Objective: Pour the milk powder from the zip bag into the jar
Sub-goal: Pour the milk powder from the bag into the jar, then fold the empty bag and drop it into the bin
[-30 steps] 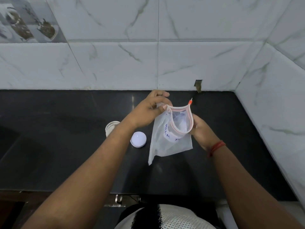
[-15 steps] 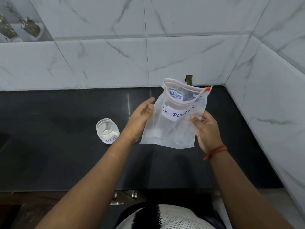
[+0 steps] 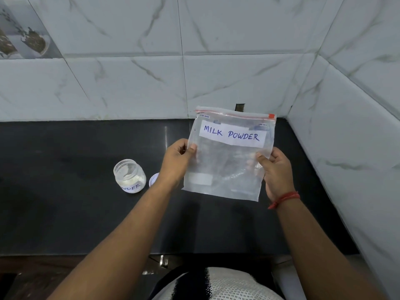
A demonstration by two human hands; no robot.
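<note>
Fingers [image 3: 193,147] of the left hand [image 3: 176,163] and those of the right hand [image 3: 276,169] pinch the 2 side edges of the zip bag [image 3: 227,156], held upright above the counter [image 3: 65,213]. Open jar [image 3: 129,176] stands low-left, nearer the left hand.

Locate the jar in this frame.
In the head view the open jar stands on the black counter, left of the left hand, with its white lid lying just right of it.

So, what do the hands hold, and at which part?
Both hold the zip bag: the left hand pinches its left edge, the right hand its right edge, both below the label.
</note>
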